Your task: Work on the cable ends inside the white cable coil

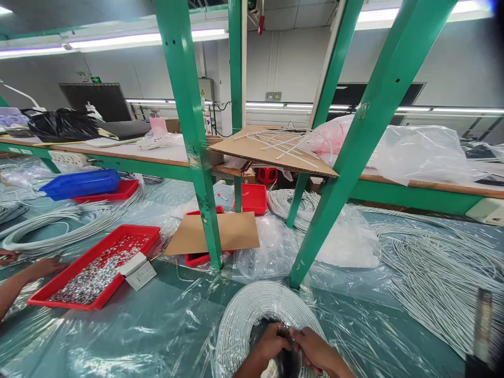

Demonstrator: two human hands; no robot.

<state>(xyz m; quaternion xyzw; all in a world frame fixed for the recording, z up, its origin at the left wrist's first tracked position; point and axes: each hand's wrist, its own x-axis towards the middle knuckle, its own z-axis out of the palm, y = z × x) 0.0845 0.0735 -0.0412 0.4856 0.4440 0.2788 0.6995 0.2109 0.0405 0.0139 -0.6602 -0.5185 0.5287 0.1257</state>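
Observation:
A coil of white cable (pixel 236 320) lies on the plastic-covered table in front of me. My left hand (pixel 270 341) is over the middle of the coil, its fingers closed in a pinch. Close beside it, my right hand (pixel 315 349) is also closed, and the fingertips of both hands nearly meet. Whatever they grip is too small and too hidden to make out. Beneath the hands, a dark patch shows inside the coil's opening.
A red tray (pixel 114 294) of small shiny metal parts stands left, with a notepad (pixel 139 270) at its edge. A co-worker's hand (pixel 45 266) is beside it. Green posts (pixel 315 231) rise ahead. Loose white cables (pixel 441 273) lie right; a cardboard sheet (pixel 236 231) lies ahead.

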